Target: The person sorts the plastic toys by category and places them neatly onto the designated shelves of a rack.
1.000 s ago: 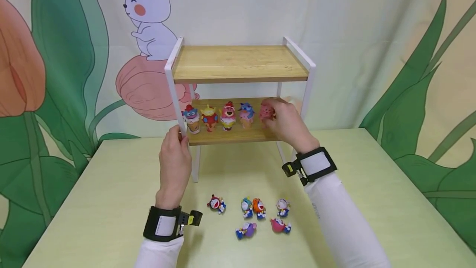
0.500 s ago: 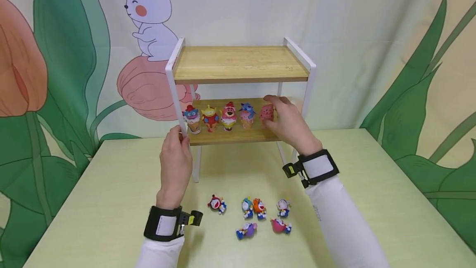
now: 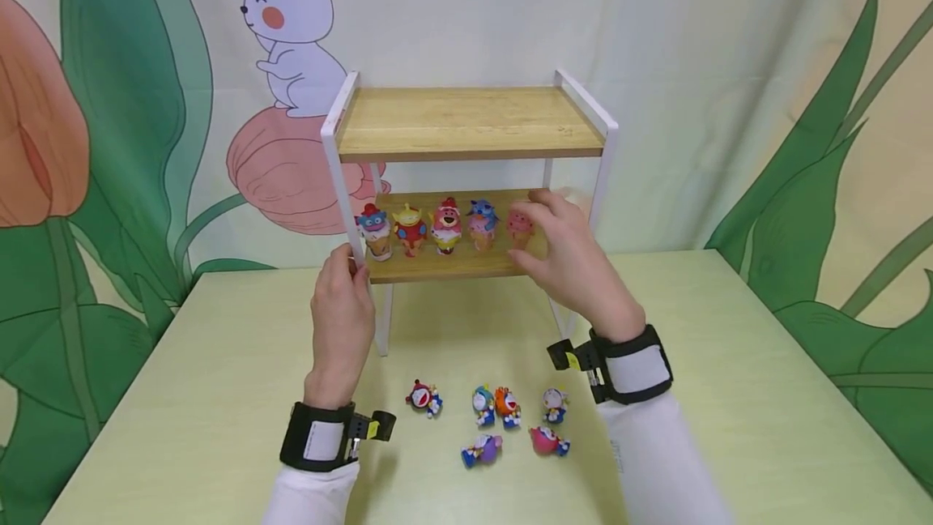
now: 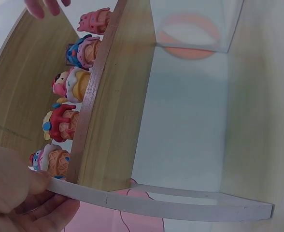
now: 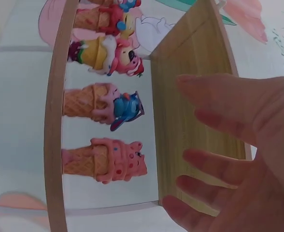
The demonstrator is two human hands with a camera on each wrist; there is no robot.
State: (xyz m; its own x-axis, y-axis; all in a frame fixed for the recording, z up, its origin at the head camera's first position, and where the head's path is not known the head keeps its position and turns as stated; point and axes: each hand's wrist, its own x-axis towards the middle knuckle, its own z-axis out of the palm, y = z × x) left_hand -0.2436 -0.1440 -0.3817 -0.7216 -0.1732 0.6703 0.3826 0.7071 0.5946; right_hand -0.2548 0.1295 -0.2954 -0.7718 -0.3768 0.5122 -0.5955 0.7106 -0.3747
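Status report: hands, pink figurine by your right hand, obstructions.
Left hand gripping white frame. Right hand apart from pink figurine. Figurine upright on lower shelf. No obstruction visible.

You have a pink, red-spotted figurine [image 5: 120, 160] with a tan waffle-patterned cone [image 5: 84, 161], wood-grained brown shelves [image 3: 470, 121] in a white frame [image 4: 180, 208], and a yellow-green surface [image 3: 219, 363].
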